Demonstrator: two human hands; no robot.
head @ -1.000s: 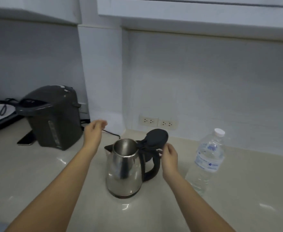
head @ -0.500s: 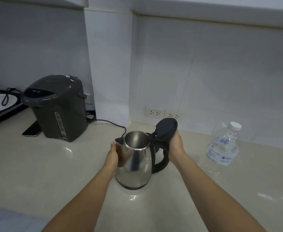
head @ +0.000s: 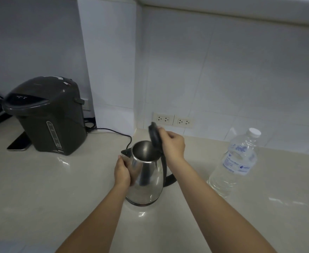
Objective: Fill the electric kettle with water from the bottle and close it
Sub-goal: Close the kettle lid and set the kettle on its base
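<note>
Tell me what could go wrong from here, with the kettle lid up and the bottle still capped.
1. The right hand holds the lid tilted over the mouth; if it drops shut, the empty kettle may get closed unfilled.
2. The water bottle stands capped, apart to the right. Both hands are busy, so the left hand probably must release the kettle body, which could then shift.
3. Spilled water could reach the black cord behind it.

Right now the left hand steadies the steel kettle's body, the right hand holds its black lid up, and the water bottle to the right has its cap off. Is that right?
Not quite: the water bottle has its white cap on, as the head view shows. The rest holds: the left hand steadies the steel kettle, and the right hand holds its black lid up.
</note>
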